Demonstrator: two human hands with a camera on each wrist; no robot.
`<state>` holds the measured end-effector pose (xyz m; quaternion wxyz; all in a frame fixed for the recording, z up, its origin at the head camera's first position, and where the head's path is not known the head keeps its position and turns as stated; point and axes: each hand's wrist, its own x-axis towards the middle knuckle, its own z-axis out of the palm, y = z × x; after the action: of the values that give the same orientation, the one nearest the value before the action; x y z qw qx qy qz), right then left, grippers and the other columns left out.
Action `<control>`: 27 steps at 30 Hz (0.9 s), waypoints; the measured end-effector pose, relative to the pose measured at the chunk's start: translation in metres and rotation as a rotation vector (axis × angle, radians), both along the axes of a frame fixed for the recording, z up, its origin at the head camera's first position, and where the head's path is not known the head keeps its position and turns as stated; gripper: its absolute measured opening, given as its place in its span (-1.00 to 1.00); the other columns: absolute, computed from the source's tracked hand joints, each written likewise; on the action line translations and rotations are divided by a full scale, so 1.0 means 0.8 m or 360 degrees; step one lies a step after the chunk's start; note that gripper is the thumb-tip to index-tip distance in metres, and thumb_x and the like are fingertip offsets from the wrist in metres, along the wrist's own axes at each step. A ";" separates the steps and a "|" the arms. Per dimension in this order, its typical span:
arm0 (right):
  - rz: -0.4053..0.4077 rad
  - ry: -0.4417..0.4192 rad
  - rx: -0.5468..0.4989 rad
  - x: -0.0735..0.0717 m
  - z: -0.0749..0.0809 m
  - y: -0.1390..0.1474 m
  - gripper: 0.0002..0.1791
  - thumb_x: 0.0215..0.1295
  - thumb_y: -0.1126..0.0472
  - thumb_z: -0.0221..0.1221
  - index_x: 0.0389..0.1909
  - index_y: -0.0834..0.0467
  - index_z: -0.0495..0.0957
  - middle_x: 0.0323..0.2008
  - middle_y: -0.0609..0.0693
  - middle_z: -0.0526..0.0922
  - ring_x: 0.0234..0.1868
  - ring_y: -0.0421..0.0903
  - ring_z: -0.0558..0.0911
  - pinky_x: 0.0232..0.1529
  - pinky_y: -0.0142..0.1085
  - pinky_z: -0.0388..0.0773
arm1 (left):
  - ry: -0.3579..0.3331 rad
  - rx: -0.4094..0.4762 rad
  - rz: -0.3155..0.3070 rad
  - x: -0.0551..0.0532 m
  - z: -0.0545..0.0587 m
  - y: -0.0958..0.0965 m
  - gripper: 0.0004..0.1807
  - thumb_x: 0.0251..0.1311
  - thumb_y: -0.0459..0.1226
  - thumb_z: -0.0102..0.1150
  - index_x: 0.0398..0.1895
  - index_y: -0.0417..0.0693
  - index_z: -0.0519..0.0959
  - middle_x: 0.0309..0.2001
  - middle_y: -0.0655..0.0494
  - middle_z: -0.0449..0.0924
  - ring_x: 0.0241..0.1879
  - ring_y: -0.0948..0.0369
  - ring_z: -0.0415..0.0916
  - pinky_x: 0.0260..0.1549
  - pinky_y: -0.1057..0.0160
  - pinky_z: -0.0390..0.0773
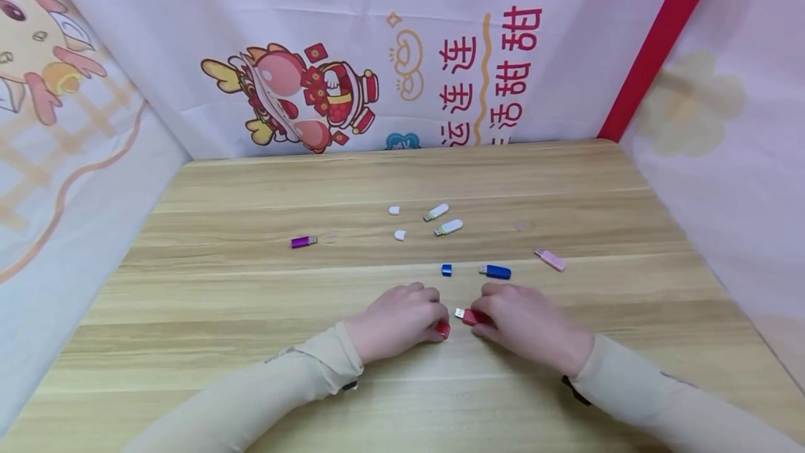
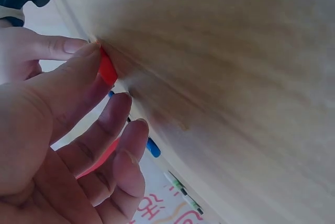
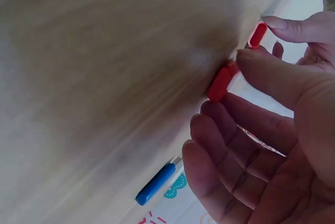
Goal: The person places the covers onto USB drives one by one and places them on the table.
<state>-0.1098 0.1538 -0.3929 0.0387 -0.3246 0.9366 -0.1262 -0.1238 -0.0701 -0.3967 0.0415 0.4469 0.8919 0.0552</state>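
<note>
My left hand [image 1: 401,320] pinches a small red cap [image 1: 443,329] between thumb and fingers, low over the table. In the left wrist view, that red cap [image 2: 108,69] shows beneath the fingertips. Just to the right, a red USB stick [image 1: 473,317] is gripped by my right hand [image 1: 528,321], its metal plug bare and facing the cap. The two red parts are apart. Part of the stick [image 3: 220,83] is covered by the thumb in the right wrist view. Beyond the hands lie a blue USB stick [image 1: 497,272] and a blue cap [image 1: 446,270].
Two white USB sticks [image 1: 449,228] lie farther back, left of them two white caps [image 1: 400,235]. A purple USB stick [image 1: 304,242] with a clear cap [image 1: 330,239] is at left. A pink USB stick [image 1: 551,260] lies at right, a clear cap [image 1: 522,226] behind it.
</note>
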 end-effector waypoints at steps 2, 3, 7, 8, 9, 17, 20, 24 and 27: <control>-0.0015 0.0005 0.0012 0.000 0.000 -0.001 -0.87 0.18 0.09 0.41 -0.41 0.02 0.67 -0.52 -0.22 0.43 -0.53 -0.27 0.35 -0.52 -0.42 0.36 | 0.0021 -0.0009 0.0004 0.001 0.001 0.002 -0.86 0.22 -0.06 0.35 -0.28 0.12 0.71 -0.39 0.29 0.50 -0.41 0.33 0.35 -0.44 0.43 0.39; -0.0021 0.0010 0.0016 0.000 -0.001 -0.002 -0.87 0.19 0.09 0.41 -0.41 0.02 0.67 -0.52 -0.22 0.44 -0.53 -0.27 0.36 -0.52 -0.42 0.37 | 0.0030 -0.0010 0.0005 0.001 0.001 0.002 -0.85 0.23 -0.06 0.35 -0.29 0.11 0.71 -0.40 0.29 0.50 -0.42 0.33 0.35 -0.45 0.43 0.39; -0.0036 0.0015 0.0024 -0.001 -0.003 -0.003 -0.87 0.19 0.12 0.40 -0.44 0.03 0.66 -0.52 -0.21 0.44 -0.54 -0.26 0.36 -0.51 -0.42 0.37 | 0.0062 -0.0013 -0.0006 0.002 0.001 0.004 -0.85 0.23 -0.09 0.34 -0.33 0.05 0.71 -0.45 0.26 0.47 -0.46 0.31 0.36 -0.48 0.42 0.39; -0.0041 0.0011 0.0024 -0.001 -0.003 -0.003 -0.86 0.19 0.13 0.40 -0.46 0.03 0.65 -0.53 -0.21 0.43 -0.54 -0.26 0.36 -0.51 -0.41 0.37 | 0.0070 -0.0014 -0.0012 0.002 0.001 0.004 -0.84 0.24 -0.09 0.34 -0.35 0.04 0.70 -0.45 0.26 0.47 -0.47 0.31 0.36 -0.49 0.41 0.39; -0.0046 0.0003 0.0022 -0.001 -0.003 -0.003 -0.86 0.18 0.14 0.41 -0.47 0.03 0.64 -0.54 -0.21 0.42 -0.54 -0.25 0.35 -0.51 -0.41 0.37 | 0.0074 -0.0016 -0.0018 0.002 0.001 0.005 -0.84 0.24 -0.10 0.34 -0.36 0.03 0.70 -0.46 0.25 0.47 -0.48 0.31 0.36 -0.48 0.41 0.40; -0.0064 -0.0089 -0.0014 -0.001 0.001 -0.002 -0.83 0.14 0.17 0.42 -0.53 0.05 0.62 -0.63 -0.23 0.40 -0.60 -0.25 0.34 -0.53 -0.41 0.36 | -0.0018 0.0013 -0.0005 0.000 0.005 0.004 -0.91 0.21 -0.22 0.36 -0.36 -0.03 0.70 -0.46 0.21 0.58 -0.45 0.33 0.44 -0.40 0.44 0.49; -0.0041 -0.0087 -0.0082 0.001 0.006 0.000 -0.85 0.15 0.19 0.41 -0.52 0.05 0.63 -0.63 -0.25 0.42 -0.61 -0.28 0.35 -0.53 -0.43 0.38 | -0.0065 0.0053 -0.0003 -0.002 0.007 0.001 -0.92 0.21 -0.22 0.37 -0.34 -0.04 0.71 -0.44 0.20 0.61 -0.43 0.34 0.46 -0.37 0.47 0.51; 0.0021 -0.0014 -0.0185 0.004 0.014 0.001 -0.91 0.14 0.22 0.41 -0.45 0.10 0.68 -0.59 -0.23 0.48 -0.60 -0.33 0.37 -0.54 -0.48 0.40 | -0.0088 0.0167 -0.0044 -0.005 0.014 -0.006 -0.92 0.20 -0.22 0.39 -0.37 -0.02 0.71 -0.43 0.22 0.63 -0.42 0.35 0.47 -0.33 0.45 0.53; 0.0091 0.0103 -0.0269 0.007 0.021 0.002 -0.92 0.11 0.26 0.43 -0.40 0.14 0.70 -0.54 -0.18 0.55 -0.57 -0.34 0.40 -0.53 -0.51 0.43 | -0.0081 0.0261 -0.0076 -0.007 0.024 -0.012 -0.93 0.18 -0.24 0.40 -0.39 -0.02 0.70 -0.42 0.22 0.65 -0.41 0.34 0.50 -0.29 0.42 0.55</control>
<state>-0.1044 0.1551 -0.3761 -0.0155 -0.3572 0.9137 -0.1931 -0.1296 -0.0799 -0.3779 0.0286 0.4685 0.8721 0.1384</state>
